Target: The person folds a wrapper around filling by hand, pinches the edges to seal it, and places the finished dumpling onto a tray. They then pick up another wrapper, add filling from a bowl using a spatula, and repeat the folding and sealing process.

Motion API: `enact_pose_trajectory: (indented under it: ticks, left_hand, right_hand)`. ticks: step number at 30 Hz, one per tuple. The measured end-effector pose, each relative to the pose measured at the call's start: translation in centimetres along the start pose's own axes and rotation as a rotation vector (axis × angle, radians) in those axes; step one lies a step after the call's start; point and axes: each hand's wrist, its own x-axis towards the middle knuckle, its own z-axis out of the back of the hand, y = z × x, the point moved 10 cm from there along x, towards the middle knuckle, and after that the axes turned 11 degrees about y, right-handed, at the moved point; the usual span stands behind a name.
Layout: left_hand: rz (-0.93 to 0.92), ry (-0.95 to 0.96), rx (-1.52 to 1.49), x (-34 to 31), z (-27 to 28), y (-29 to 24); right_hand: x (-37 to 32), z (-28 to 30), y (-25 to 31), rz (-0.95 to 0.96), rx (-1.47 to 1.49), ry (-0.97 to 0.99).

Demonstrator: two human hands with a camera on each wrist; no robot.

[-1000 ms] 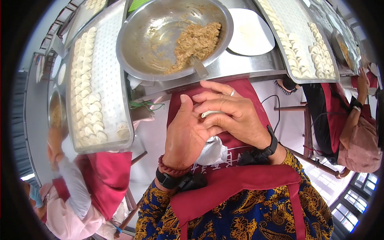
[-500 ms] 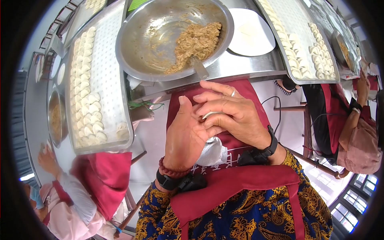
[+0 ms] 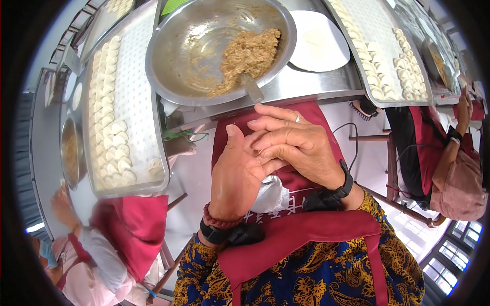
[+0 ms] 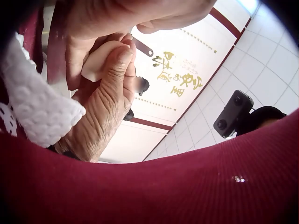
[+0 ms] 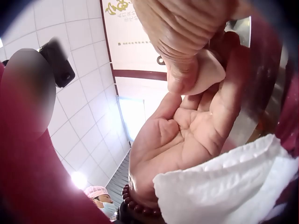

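Observation:
My left hand (image 3: 236,173) and right hand (image 3: 309,153) meet in front of the apron, below the metal bowl (image 3: 178,35). Between them is a small white dumpling (image 5: 208,74), mostly covered by fingers in the head view. From the right wrist view, my right thumb (image 5: 178,83) presses along the folded dough. The left palm faces up there, with its bent fingers cradling the dumpling from below and its thumb extended. The left wrist view shows the dough's smooth rounded side beneath my right thumb (image 4: 119,63).
Brown filling (image 3: 252,53) and a utensil handle (image 3: 251,89) are in the bowl. A white plate (image 3: 334,53) with a wrapper stands beside it. Trays of dumplings flank both sides, left (image 3: 138,97) and right (image 3: 385,48). Other people sit on either side; white cloth (image 3: 270,196) hangs below my hands.
My fingers have closed further over the dumpling, whose pale edge showed earlier in the head view. At left, the other person's hand has drawn back from a bowl.

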Motion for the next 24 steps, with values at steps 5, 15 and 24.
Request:
enact_pose_trajectory:
  ticks: [5, 15, 24]
  left_hand:
    - [-0.008, -0.03, -0.002, -0.1, -0.1, -0.2]
    - [-0.099, 0.019, -0.025, 0.0, -0.9, -1.2]
    - [0.049, 0.079, -0.021, 0.0, -1.1, 0.2]
  right_hand:
    - [0.0, 0.1, 0.3, 0.037, -0.137, 0.045]
    - [-0.1, 0.8, 0.1, 0.038, -0.013, -0.074]
    - [-0.1, 0.7, -0.2, -0.105, 0.236, -0.022]
